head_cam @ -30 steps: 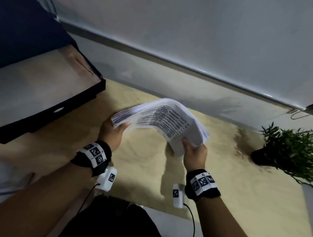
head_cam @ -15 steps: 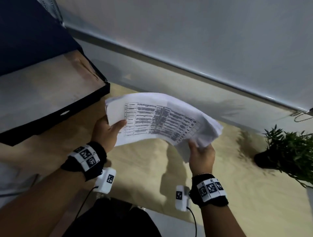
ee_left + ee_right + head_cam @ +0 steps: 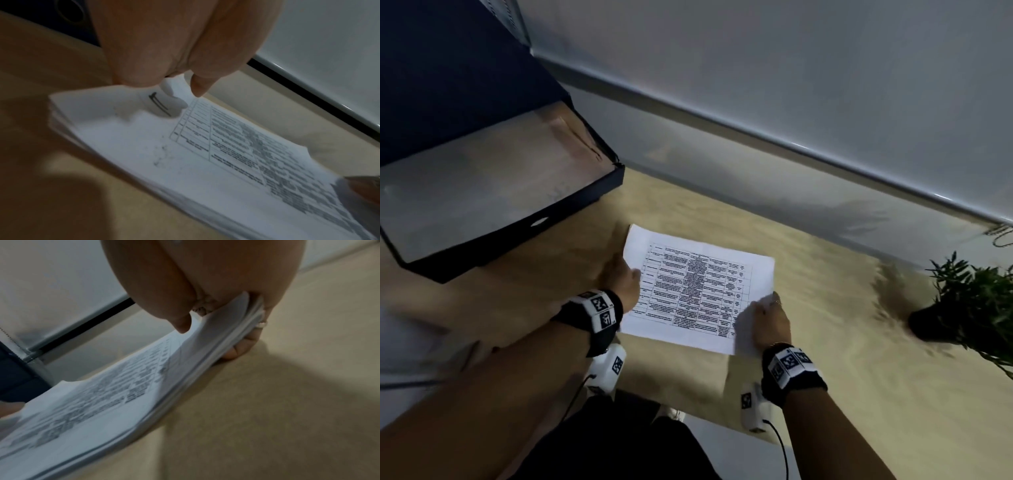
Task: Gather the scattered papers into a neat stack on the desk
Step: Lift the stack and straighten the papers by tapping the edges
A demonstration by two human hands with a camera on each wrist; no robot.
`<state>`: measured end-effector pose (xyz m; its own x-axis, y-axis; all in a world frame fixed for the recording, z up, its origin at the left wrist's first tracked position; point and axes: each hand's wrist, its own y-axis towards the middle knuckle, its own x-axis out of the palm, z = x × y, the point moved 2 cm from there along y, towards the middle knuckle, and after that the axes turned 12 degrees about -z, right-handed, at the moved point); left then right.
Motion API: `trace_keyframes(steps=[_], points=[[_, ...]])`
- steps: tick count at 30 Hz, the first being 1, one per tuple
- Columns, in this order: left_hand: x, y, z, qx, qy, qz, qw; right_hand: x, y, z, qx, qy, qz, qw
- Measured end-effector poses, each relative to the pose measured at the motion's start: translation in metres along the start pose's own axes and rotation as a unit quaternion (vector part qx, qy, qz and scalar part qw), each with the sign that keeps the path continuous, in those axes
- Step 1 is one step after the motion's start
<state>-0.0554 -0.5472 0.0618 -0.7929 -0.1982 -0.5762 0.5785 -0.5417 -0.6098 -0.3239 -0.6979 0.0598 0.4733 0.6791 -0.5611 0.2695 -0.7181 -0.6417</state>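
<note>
Both hands pinch one paper stack (image 3: 698, 291) at mid-frame, low on the desk (image 3: 825, 359): left hand (image 3: 621, 279) grips its left short edge, right hand (image 3: 770, 323) its lower-right corner w/ fingers underneath, long axis running left-right between them.

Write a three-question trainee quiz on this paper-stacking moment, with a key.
1. True or false: the stack of papers is held high above the desk.
2. Which hand holds the stack's near right corner: A left hand, B right hand?
3. What stands at the desk's right edge?

Key: 1 false, it lies low on the desk; 2 B; 3 a potted plant.
</note>
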Motion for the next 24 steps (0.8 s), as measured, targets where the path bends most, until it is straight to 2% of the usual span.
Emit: trace_keyframes(steps=[4, 5, 7, 10, 12, 14, 17, 19, 20, 22, 24], points=[[-0.015, -0.01, 0.008, -0.049, -0.094, -0.038, 0.994, -0.017, 0.001, -0.006, -0.032, 0.048, 0.036, 0.998], [-0.021, -0.016, 0.015, -0.025, -0.103, -0.031, 0.994, -0.022, -0.002, -0.012, -0.059, 0.059, 0.053, 0.995], [-0.031, -0.023, 0.031, 0.071, -0.152, 0.02, 0.986, -0.034, -0.012, -0.032, -0.125, 0.101, 0.103, 0.982], [-0.044, -0.037, 0.049, 0.226, -0.184, 0.12, 0.949, -0.055, -0.04, -0.063, -0.243, 0.212, 0.178, 0.93], [-0.048, -0.045, 0.054, 0.269, -0.203, 0.157, 0.928, -0.062, -0.051, -0.068, -0.297, 0.242, 0.217, 0.898], [-0.044, -0.045, 0.047, 0.269, -0.188, 0.162, 0.93, -0.056, -0.051, -0.058, -0.29, 0.219, 0.229, 0.903], [-0.023, -0.028, 0.018, 0.209, -0.15, 0.086, 0.963, -0.035, -0.037, -0.031, -0.194, 0.115, 0.186, 0.956], [-0.012, -0.017, 0.0, 0.179, -0.093, 0.037, 0.979, -0.027, -0.031, -0.019, -0.138, 0.083, 0.162, 0.974], [-0.011, -0.013, -0.004, 0.175, -0.073, 0.034, 0.981, -0.027, -0.029, -0.018, -0.129, 0.082, 0.16, 0.975], [-0.017, -0.009, -0.005, 0.206, -0.104, 0.022, 0.973, -0.032, -0.027, -0.019, -0.132, 0.098, 0.157, 0.974], [-0.03, -0.017, 0.008, 0.274, -0.186, 0.024, 0.943, -0.042, -0.033, -0.029, -0.191, 0.159, 0.147, 0.957]])
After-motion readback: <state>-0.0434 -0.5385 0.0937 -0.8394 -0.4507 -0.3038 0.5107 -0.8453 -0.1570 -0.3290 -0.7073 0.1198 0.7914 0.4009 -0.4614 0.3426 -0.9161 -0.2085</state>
